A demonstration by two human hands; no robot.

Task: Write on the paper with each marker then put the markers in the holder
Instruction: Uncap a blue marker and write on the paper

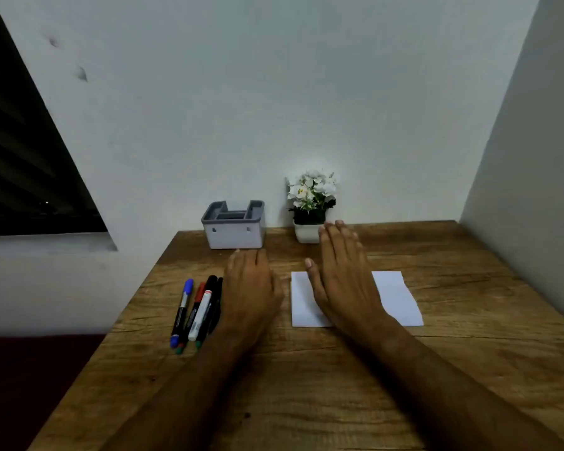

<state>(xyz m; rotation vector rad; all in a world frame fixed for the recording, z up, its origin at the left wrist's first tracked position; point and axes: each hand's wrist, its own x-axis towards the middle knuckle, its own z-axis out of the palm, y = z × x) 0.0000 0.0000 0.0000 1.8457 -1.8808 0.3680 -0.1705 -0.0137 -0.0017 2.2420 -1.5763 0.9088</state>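
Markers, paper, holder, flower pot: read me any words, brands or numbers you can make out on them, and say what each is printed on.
No text can be read in this view.
Markers: the barrels carry pale printing, too small and blurred to read.
Paper: the visible part is blank.
Marker holder: no lettering, only two small hanging slots on its front.
White flower pot: no label visible.

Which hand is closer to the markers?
Left. The left hand lies flat right beside the markers, touching or nearly touching the black one. The right hand is farther off, over the white paper.
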